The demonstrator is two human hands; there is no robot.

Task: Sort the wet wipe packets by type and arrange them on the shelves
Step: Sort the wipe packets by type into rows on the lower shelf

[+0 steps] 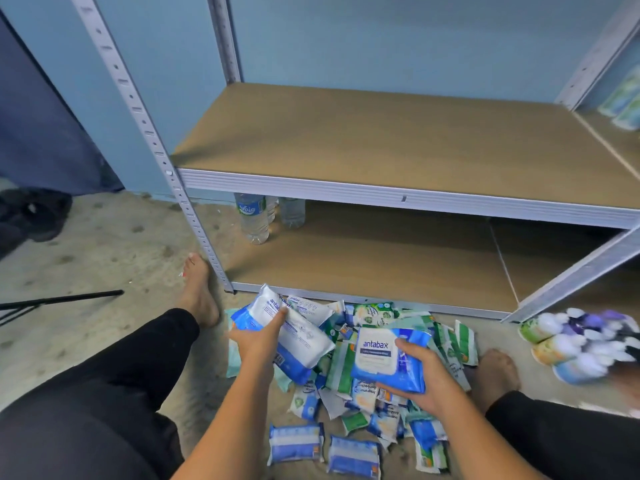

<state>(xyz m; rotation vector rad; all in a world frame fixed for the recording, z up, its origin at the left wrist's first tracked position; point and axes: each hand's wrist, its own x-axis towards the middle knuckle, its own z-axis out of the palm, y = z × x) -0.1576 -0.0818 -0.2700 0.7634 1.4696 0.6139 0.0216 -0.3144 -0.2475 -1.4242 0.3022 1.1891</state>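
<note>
Blue antabax packet (389, 358) gripped in right hand (424, 382), left hand (258, 341) holding another packet (294, 336)

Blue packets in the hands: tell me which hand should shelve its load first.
Left, probably. The left hand holds its blue packets close to the lower shelf front edge; the right hand grips its packet farther back.

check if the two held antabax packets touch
Apart. In the head view the left antabax packet, gripped by the left hand, and the right antabax packet, gripped by the right hand, have a gap between them showing the floor pile.
</note>
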